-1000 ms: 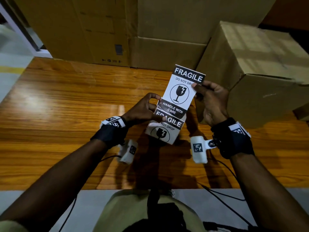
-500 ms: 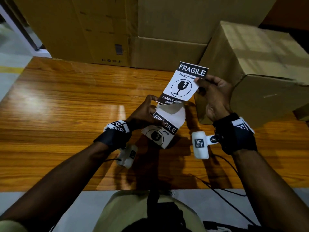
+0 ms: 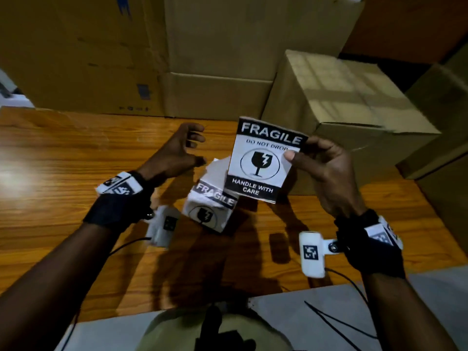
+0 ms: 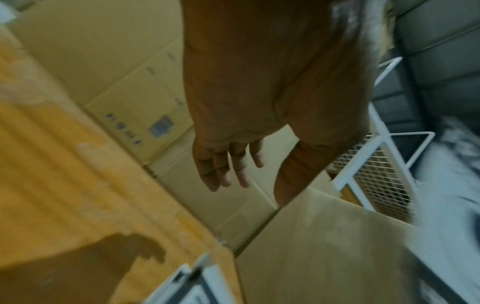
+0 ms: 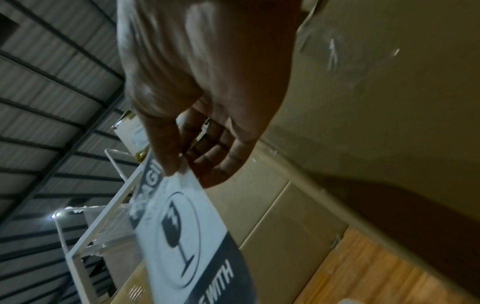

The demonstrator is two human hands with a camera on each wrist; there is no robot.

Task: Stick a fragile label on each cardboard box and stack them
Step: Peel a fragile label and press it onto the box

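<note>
My right hand point(image 3: 307, 158) pinches the right edge of a black-and-white FRAGILE label point(image 3: 260, 160), held upright above the table; in the right wrist view the thumb lies on the label point(image 5: 182, 230). The rest of the label strip point(image 3: 211, 203) hangs loose below and left of it, over the wooden table point(image 3: 63, 173). My left hand point(image 3: 182, 150) is spread beside the strip and holds nothing; its fingers point(image 4: 226, 168) look relaxed in the left wrist view. A cardboard box point(image 3: 342, 110) stands just behind the label on the right.
Large cardboard boxes point(image 3: 126, 51) line the back of the table. Another box point(image 3: 440, 117) stands at the far right. A white wire rack point(image 4: 376, 174) shows in the left wrist view. Cables trail off the table's near edge point(image 3: 329, 323).
The top label has come off the strip and sits in my right hand. My left hand let go of the strip and opened, moving up and left. The strip now drops loose.
</note>
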